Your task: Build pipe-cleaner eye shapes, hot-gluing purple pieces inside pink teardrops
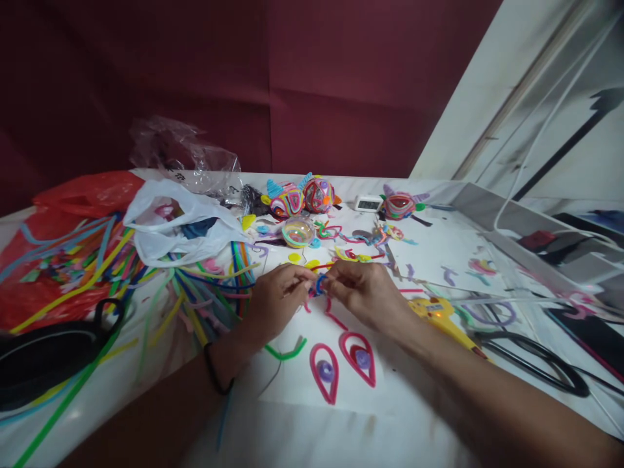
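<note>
Between my two hands is a small blue coil (320, 284) of fuzzy stem. My left hand (281, 296) pinches its left side, and my right hand (361, 290) pinches its right side. A pink-red stem hangs below the fingers. Nearer to me on the white sheet (287, 390) lie two pink teardrop outlines, the left one (312, 364) and the right one (373, 374), each with a purple coil inside. A bent green stem (287, 355) rests to their left.
Bundles of colourful stems (92, 260) and a white plastic bag (180, 227) lie left. Decorated balls (319, 194) and a small digital display (368, 204) stand at the back. A yellow glue gun (439, 314), black-handled scissors (541, 364) and a phone (589, 335) are right.
</note>
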The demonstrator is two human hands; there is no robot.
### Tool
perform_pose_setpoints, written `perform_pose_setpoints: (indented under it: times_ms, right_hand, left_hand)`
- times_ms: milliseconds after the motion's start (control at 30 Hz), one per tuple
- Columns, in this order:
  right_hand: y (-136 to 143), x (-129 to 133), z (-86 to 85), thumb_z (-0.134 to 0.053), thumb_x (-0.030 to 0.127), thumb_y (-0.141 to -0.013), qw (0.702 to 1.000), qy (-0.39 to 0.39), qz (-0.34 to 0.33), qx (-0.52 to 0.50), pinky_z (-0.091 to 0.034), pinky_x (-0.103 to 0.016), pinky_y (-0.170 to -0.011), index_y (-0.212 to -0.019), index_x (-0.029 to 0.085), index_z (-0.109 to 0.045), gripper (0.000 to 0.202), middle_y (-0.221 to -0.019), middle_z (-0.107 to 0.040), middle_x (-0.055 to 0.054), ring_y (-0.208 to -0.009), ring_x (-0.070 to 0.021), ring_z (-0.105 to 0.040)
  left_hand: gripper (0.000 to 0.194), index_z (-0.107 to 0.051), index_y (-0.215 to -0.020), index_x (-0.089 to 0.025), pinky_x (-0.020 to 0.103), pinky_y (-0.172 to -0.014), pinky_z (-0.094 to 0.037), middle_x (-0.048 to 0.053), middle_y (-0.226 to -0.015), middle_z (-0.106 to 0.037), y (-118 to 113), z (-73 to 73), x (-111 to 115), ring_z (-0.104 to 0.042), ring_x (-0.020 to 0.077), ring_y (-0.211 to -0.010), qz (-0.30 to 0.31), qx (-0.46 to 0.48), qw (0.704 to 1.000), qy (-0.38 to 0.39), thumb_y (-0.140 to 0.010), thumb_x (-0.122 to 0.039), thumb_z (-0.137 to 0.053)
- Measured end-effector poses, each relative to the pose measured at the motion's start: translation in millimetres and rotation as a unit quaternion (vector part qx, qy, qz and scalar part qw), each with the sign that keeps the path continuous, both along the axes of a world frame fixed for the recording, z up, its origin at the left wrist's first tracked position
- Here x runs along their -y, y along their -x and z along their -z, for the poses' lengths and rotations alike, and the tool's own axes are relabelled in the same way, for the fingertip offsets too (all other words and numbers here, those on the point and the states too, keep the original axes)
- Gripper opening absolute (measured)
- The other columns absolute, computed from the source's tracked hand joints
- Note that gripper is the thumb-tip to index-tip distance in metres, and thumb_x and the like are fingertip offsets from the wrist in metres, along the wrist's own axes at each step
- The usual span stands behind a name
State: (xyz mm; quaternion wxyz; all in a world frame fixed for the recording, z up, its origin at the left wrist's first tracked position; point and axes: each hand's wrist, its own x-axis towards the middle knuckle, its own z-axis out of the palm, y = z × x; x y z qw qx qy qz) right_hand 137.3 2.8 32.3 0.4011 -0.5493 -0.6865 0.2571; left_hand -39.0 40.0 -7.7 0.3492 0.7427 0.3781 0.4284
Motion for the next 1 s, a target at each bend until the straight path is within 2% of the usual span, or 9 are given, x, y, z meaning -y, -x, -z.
perform_pose_setpoints:
  times_ms: [167, 267, 367, 500, 600, 733, 833, 900, 1000]
  right_hand:
    - [1, -13, 1.2, -0.065, 0.04, -0.069, 0.987, 0.079, 0.013, -0.139, -0.037, -0.026, -0.047, -0.057, 0.019, -0.058, 0.026, -0.052, -0.062, 0.0, -0.046, -0.0115, -0.05]
    - [3, -17, 0.7, -0.069, 0.039, -0.067, 0.972, 0.115, 0.028, -0.205, -0.035, -0.023, -0.042, -0.056, 0.018, -0.056, 0.027, -0.05, -0.061, 0.002, -0.041, -0.0083, -0.046]
    - [2, -20, 1.6, -0.069, 0.034, -0.076, 0.961, 0.128, 0.05, -0.241, -0.034, -0.02, -0.041, -0.059, 0.017, -0.055, 0.028, -0.05, -0.058, 0.006, -0.04, -0.006, -0.045]
    - [-3, -24, 4.8, -0.062, 0.034, -0.09, 0.956, 0.11, 0.08, -0.26, -0.04, -0.019, -0.043, -0.071, 0.015, -0.058, 0.027, -0.059, -0.056, 0.008, -0.043, -0.0047, -0.047]
    - [-4, -27, 5.8, -0.06, 0.033, -0.092, 0.953, 0.086, 0.107, -0.269, -0.04, -0.018, -0.043, -0.075, 0.015, -0.058, 0.025, -0.061, -0.055, 0.008, -0.044, -0.0043, -0.046]
    - [-1, -28, 0.5, -0.064, 0.03, -0.089, 0.949, 0.046, 0.134, -0.281, -0.038, -0.019, -0.043, -0.067, 0.016, -0.056, 0.027, -0.056, -0.052, 0.009, -0.043, -0.0046, -0.044]
    - [3, -21, -6.9, -0.069, 0.024, -0.077, 0.948, 0.016, 0.137, -0.287, -0.036, -0.021, -0.044, -0.057, 0.018, -0.056, 0.025, -0.049, -0.053, 0.008, -0.043, -0.0066, -0.046]
    - [6, -14, -10.6, -0.069, 0.023, -0.069, 0.95, 0.006, 0.13, -0.285, -0.037, -0.023, -0.047, -0.054, 0.019, -0.058, 0.019, -0.047, -0.056, 0.006, -0.045, -0.0087, -0.048]
    - [10, -4, -11.1, -0.068, 0.026, -0.064, 0.954, 0.004, 0.115, -0.277, -0.039, -0.025, -0.05, -0.055, 0.02, -0.061, 0.013, -0.049, -0.06, 0.004, -0.048, -0.0108, -0.051]
  left_hand:
    - [0.012, -0.068, -0.088, -0.02, 0.022, -0.054, -0.05, 0.001, -0.076, -0.07, 5, 6.1, -10, -0.064, 0.0139, -0.062, -0.068, -0.015, 0.997, -0.013, -0.081, -0.021, -0.059]
    - [0.013, -0.068, -0.086, -0.018, 0.021, -0.051, -0.049, -0.001, -0.064, -0.067, 5, 4.4, -12, -0.063, 0.0138, -0.056, -0.094, -0.01, 0.996, -0.005, -0.078, -0.021, -0.059]
    - [0.016, -0.069, -0.084, -0.016, 0.02, -0.046, -0.046, -0.003, -0.054, -0.062, 5, -0.3, -12, -0.06, 0.0135, -0.05, -0.113, 0.005, 0.994, 0.005, -0.076, -0.021, -0.056]
    - [0.019, -0.069, -0.082, -0.015, 0.019, -0.043, -0.044, -0.004, -0.05, -0.059, 5, -6.0, -10, -0.059, 0.0127, -0.048, -0.13, 0.028, 0.991, 0.015, -0.073, -0.021, -0.053]
    - [0.019, -0.069, -0.081, -0.016, 0.019, -0.043, -0.045, -0.004, -0.051, -0.06, 3, -8.5, -6, -0.059, 0.0121, -0.047, -0.141, 0.044, 0.989, 0.015, -0.071, -0.021, -0.054]
    - [0.017, -0.068, -0.078, -0.018, 0.018, -0.04, -0.044, -0.006, -0.049, -0.058, 1, -10.0, -4, -0.056, 0.0112, -0.044, -0.151, 0.059, 0.986, 0.023, -0.07, -0.019, -0.053]
    - [0.016, -0.067, -0.079, -0.018, 0.018, -0.039, -0.042, -0.006, -0.049, -0.056, 4, -10.7, -6, -0.054, 0.0105, -0.042, -0.149, 0.056, 0.987, 0.022, -0.071, -0.02, -0.054]
    - [0.015, -0.067, -0.078, -0.018, 0.019, -0.045, -0.045, -0.003, -0.058, -0.06, 6, -12.3, -6, -0.057, 0.0113, -0.05, -0.141, 0.049, 0.989, 0.008, -0.072, -0.02, -0.054]
    - [0.017, -0.069, -0.081, -0.019, 0.024, -0.066, -0.053, 0.005, -0.091, -0.066, 6, -16.8, -2, -0.064, 0.017, -0.085, -0.098, 0.025, 0.992, -0.081, -0.08, -0.023, -0.052]
